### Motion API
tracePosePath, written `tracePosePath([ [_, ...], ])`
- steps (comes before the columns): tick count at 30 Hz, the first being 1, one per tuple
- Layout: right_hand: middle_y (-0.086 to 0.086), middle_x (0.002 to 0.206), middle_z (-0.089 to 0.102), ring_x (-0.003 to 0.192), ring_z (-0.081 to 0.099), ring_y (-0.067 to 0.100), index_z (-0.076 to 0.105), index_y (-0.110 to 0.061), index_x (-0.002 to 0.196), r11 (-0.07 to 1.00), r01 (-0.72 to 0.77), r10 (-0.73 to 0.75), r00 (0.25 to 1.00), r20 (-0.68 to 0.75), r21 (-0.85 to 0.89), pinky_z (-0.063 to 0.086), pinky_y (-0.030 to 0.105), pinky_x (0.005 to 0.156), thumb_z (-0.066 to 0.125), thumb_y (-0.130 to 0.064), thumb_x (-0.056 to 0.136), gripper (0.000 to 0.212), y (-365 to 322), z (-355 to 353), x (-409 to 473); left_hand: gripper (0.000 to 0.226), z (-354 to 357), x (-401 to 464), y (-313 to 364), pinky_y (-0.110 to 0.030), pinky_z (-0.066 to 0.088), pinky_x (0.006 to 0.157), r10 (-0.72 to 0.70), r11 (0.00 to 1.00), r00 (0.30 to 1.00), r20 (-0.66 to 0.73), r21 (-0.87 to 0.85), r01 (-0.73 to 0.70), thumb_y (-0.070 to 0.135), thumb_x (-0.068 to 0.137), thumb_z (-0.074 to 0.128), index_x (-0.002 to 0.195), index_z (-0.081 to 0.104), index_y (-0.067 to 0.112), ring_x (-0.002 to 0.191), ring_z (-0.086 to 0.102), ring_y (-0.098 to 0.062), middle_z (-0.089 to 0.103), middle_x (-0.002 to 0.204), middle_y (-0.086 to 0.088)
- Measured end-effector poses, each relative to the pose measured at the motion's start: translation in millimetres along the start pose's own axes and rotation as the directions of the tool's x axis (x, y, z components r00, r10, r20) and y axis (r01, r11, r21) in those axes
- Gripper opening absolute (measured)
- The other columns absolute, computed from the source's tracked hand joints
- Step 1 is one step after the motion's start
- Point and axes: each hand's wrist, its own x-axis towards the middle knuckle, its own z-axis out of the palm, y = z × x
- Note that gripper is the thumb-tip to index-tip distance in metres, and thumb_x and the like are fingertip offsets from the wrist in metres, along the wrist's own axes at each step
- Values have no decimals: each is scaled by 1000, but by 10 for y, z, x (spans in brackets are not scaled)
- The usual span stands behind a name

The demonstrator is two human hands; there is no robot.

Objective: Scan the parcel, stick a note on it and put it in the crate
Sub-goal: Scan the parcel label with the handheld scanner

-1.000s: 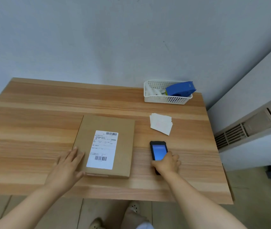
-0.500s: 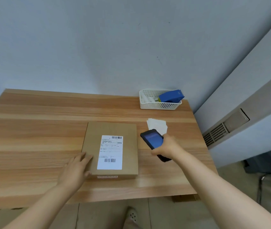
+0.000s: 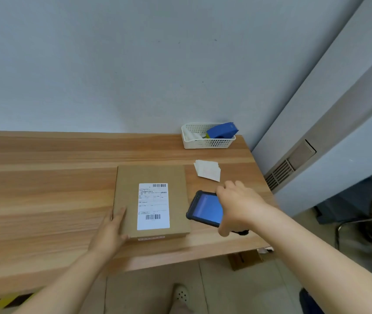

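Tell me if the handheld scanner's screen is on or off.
On: the scanner in the right hand shows a lit blue screen.

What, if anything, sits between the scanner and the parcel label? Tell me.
Nothing visible. The right hand holds the scanner just right of the parcel, with only bare table between. The label faces up, uncovered; the left hand rests at the parcel's left edge.
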Motion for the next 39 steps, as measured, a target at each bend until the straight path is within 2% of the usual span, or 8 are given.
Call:
tracePosePath([
  [4,3,98,38,92,36,22,40,-17,97,996,21,-18,999,27,-84,40,32,72,74,-33,62,52,-50,-19,-282,81,27,-65,-28,-38,33,106,-6,999,1000,-22,-36,5,11,76,68,143,24,23,134,31,-31,29,146,-19],
  [7,3,98,38,92,36,21,43,-16,104,993,13,-10,1000,24,-113,40,31,72,74,-33,63,54,-96,-9,-436,81,52,-121,-59,-40,36,104,-6,998,999,-44,-64,4,12,76,69,143,25,26,131,35,-33,32,144,-19],
  [11,3,99,39,92,37,22,44,-17,109,993,-11,11,1000,0,-114,38,31,70,74,-32,62,58,-137,45,-570,80,95,-202,-94,-43,37,102,-17,997,998,-65,-75,12,14,78,68,143,24,31,132,34,-34,28,147,-17],
  [18,2,96,36,89,35,21,34,-19,93,995,-53,52,999,-7,-84,39,31,71,74,-32,61,53,-158,135,-734,79,115,-236,-100,-43,36,103,-7,996,997,-82,-90,0,13,78,68,142,25,30,134,33,-34,23,151,-16],
  [24,2,98,36,91,35,21,43,-16,111,995,-63,64,998,9,-77,40,31,75,73,-32,62,59,-196,170,-782,78,125,-231,-111,-43,34,105,-6,995,996,-84,-95,-2,13,79,67,142,25,29,135,31,-34,19,153,-16],
  [33,2,98,36,92,34,21,43,-16,111,994,-62,63,998,9,-85,38,31,74,73,-31,62,60,-229,164,-744,77,129,-228,-118,-44,30,109,-27,995,997,-79,-101,19,13,79,67,142,25,30,138,25,-34,17,154,-14],
  [39,3,100,36,94,34,21,43,-15,112,995,-57,58,998,14,-82,39,30,76,73,-32,64,59,-222,173,-668,78,104,-221,-103,-43,32,107,-30,994,997,-71,-110,22,13,79,67,142,25,30,136,29,-35,21,152,-16],
])
